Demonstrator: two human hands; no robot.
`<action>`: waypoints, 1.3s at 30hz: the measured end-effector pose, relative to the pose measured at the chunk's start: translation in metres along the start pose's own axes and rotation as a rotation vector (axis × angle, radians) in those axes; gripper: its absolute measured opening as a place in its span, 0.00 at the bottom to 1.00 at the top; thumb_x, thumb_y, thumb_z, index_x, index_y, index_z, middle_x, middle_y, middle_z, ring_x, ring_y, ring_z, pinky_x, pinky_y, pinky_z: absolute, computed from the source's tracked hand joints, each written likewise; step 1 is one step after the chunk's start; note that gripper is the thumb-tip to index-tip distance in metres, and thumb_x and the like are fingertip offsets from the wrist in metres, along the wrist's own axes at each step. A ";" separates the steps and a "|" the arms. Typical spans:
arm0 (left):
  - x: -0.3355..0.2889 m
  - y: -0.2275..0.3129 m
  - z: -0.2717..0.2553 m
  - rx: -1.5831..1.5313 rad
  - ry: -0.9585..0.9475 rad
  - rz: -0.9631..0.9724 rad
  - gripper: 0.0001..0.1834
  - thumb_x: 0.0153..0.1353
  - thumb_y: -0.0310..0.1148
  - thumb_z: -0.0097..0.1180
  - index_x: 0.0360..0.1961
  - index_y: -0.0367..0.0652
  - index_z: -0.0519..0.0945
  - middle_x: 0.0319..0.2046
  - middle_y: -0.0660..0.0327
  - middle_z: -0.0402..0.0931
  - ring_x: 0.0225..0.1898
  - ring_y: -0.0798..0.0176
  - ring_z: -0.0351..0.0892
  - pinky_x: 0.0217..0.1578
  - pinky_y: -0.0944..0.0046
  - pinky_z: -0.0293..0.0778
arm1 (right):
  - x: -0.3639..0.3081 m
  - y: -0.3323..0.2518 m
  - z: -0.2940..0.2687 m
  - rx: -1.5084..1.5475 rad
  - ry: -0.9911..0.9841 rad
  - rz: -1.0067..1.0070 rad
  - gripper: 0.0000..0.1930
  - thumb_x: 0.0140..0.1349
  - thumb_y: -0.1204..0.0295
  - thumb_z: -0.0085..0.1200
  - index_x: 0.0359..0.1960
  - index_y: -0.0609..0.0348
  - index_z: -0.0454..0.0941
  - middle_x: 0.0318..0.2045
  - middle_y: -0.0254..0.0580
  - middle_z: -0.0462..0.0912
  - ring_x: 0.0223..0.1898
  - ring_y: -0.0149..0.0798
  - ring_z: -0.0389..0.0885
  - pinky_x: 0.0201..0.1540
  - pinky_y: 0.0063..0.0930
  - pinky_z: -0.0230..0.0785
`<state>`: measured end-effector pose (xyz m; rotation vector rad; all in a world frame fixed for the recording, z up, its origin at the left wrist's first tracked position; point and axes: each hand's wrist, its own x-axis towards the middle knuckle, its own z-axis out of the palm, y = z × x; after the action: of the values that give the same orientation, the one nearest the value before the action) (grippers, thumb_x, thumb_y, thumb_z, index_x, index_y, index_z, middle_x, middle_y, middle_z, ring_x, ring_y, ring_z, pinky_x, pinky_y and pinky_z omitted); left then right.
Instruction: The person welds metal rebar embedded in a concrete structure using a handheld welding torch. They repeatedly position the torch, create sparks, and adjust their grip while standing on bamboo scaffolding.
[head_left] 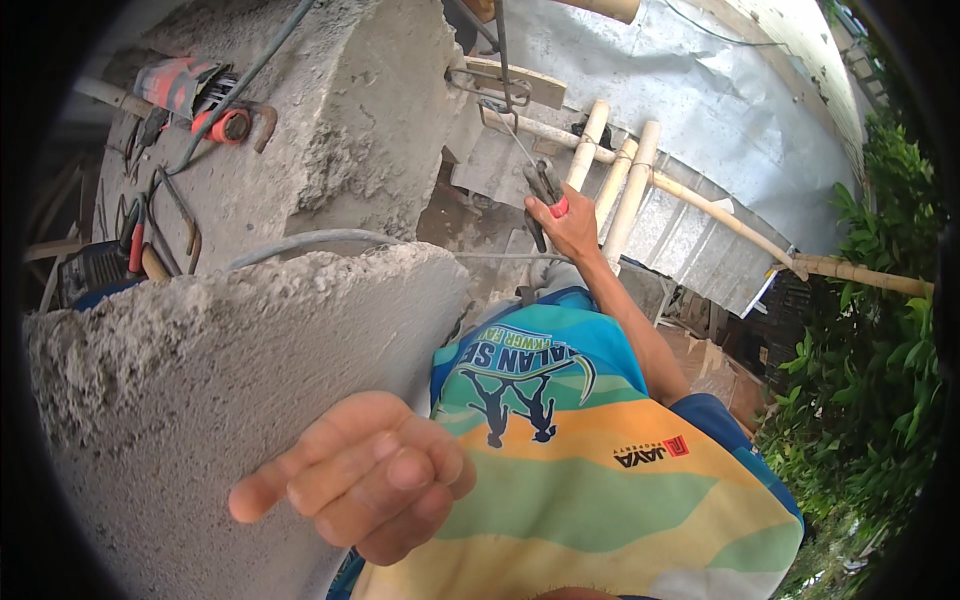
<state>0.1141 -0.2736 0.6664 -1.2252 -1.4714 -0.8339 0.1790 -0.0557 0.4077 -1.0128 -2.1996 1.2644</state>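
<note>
My left hand (365, 470) is raised close in front of the shirt, beside the rough concrete wall (240, 350). Its fingers are curled and bunched with the thumb, one finger jutting left; whatever they may hold is hidden. Farther off, my right hand (572, 228) grips a pair of pliers (543, 190) with a red handle sleeve. From the jaws a thin wire (520, 140) runs up toward bent steel bars (503, 60) beside the concrete block.
On the concrete ledge at left lie an orange tape measure (228, 127), a torn packet (178, 85) and a red-handled tool (137, 240). A grey hose (310, 238) crosses the wall. Bamboo poles (632, 190) rest over metal sheets (690, 240); leafy plants (880, 370) stand right.
</note>
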 end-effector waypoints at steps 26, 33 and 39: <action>0.001 -0.008 -0.003 -0.166 -0.074 0.125 0.13 0.57 0.23 0.52 0.42 0.51 0.72 0.38 0.67 0.75 0.41 0.69 0.73 0.72 0.42 0.27 | 0.003 0.006 0.004 0.011 0.006 0.017 0.29 0.50 0.47 0.65 0.18 0.64 0.71 0.13 0.47 0.74 0.17 0.43 0.74 0.25 0.37 0.67; 0.001 -0.006 -0.002 -0.167 -0.076 0.107 0.13 0.57 0.23 0.52 0.42 0.51 0.72 0.38 0.67 0.74 0.41 0.69 0.73 0.72 0.42 0.26 | 0.003 0.002 0.002 -0.038 -0.011 0.031 0.29 0.51 0.46 0.64 0.19 0.64 0.72 0.14 0.49 0.75 0.18 0.45 0.75 0.26 0.38 0.67; 0.002 -0.005 -0.002 -0.169 -0.082 0.094 0.12 0.57 0.23 0.53 0.41 0.51 0.71 0.39 0.67 0.74 0.41 0.69 0.73 0.72 0.43 0.25 | 0.003 0.002 0.002 -0.020 -0.012 0.026 0.29 0.51 0.46 0.64 0.19 0.64 0.72 0.14 0.48 0.75 0.18 0.43 0.75 0.26 0.38 0.67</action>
<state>0.1100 -0.2757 0.6692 -1.4591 -1.4187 -0.8668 0.1767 -0.0535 0.4052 -1.0469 -2.2193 1.2660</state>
